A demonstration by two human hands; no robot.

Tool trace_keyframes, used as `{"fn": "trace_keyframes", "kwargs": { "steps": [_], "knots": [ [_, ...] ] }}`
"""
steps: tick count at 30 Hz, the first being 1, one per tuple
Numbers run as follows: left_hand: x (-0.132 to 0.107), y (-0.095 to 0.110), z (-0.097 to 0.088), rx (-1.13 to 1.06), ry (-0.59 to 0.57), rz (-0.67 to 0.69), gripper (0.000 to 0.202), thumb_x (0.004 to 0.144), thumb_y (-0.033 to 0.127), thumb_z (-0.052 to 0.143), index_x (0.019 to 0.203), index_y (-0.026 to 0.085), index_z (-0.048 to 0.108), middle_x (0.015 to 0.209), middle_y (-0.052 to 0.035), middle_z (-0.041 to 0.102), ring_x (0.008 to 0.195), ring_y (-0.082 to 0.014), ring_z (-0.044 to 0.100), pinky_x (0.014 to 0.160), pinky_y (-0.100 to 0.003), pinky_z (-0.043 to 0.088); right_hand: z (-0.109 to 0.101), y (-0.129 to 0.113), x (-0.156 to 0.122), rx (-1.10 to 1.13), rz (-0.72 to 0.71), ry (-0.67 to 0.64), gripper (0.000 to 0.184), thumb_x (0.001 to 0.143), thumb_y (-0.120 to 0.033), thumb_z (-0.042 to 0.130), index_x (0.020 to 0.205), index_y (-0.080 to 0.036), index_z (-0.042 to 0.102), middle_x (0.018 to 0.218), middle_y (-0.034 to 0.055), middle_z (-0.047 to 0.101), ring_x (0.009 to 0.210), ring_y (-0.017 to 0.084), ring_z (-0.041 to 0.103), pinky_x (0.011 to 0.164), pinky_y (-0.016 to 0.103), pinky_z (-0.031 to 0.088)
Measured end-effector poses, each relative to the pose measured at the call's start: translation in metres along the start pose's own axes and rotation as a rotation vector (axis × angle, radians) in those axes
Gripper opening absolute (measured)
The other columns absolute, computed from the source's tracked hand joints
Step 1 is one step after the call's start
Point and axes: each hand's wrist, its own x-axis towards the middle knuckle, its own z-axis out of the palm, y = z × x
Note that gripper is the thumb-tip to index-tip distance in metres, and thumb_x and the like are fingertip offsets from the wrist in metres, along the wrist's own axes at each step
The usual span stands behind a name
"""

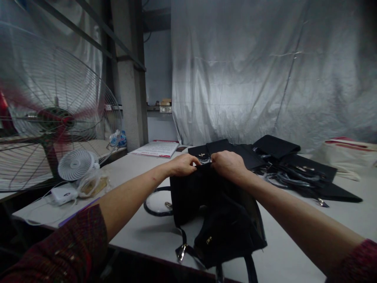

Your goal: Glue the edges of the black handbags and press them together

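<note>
A black fabric bag (218,212) with straps and metal buckles lies on the white table (294,243) in front of me. My left hand (183,164) and my right hand (228,165) are both closed on the bag's far top edge, fingers curled over it, a small gap between them. Between the hands a small shiny fitting (204,157) shows. A strap loop (156,206) curls out to the bag's left, and a buckle (181,251) hangs at the near edge.
More black bags and straps (294,169) are piled at the back right. A big standing fan (55,118) spins at the left, with a small white fan (77,164) and a white charger (63,193) beside it. A printed sheet (157,148) lies far back.
</note>
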Motion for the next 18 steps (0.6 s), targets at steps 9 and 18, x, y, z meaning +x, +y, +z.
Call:
{"fn": "trace_keyframes", "kwargs": {
  "steps": [9, 18],
  "knots": [
    [0.040, 0.007, 0.007, -0.091, -0.019, 0.002, 0.025, 0.065, 0.027, 0.066, 0.086, 0.014, 0.071, 0.073, 0.0002, 0.065, 0.065, -0.0122, 0.056, 0.057, -0.020, 0.039, -0.001, -0.004, -0.004, -0.019, -0.056, 0.008, 0.029, 0.088, -0.022, 0.043, 0.099, -0.021, 0.070, 0.092, 0.0126, 0.071, 0.089, 0.024, 0.068, 0.070, 0.028, 0.046],
    [0.023, 0.018, 0.015, -0.010, 0.093, -0.105, 0.030, 0.065, 0.023, 0.064, 0.091, 0.019, 0.077, 0.067, -0.0010, 0.066, 0.059, -0.0125, 0.055, 0.052, -0.021, 0.037, 0.002, 0.005, -0.024, 0.026, -0.036, 0.059, 0.029, 0.087, -0.021, 0.043, 0.112, -0.021, 0.058, 0.091, 0.0127, 0.070, 0.084, 0.028, 0.068, 0.064, 0.030, 0.044]
  ]
}}
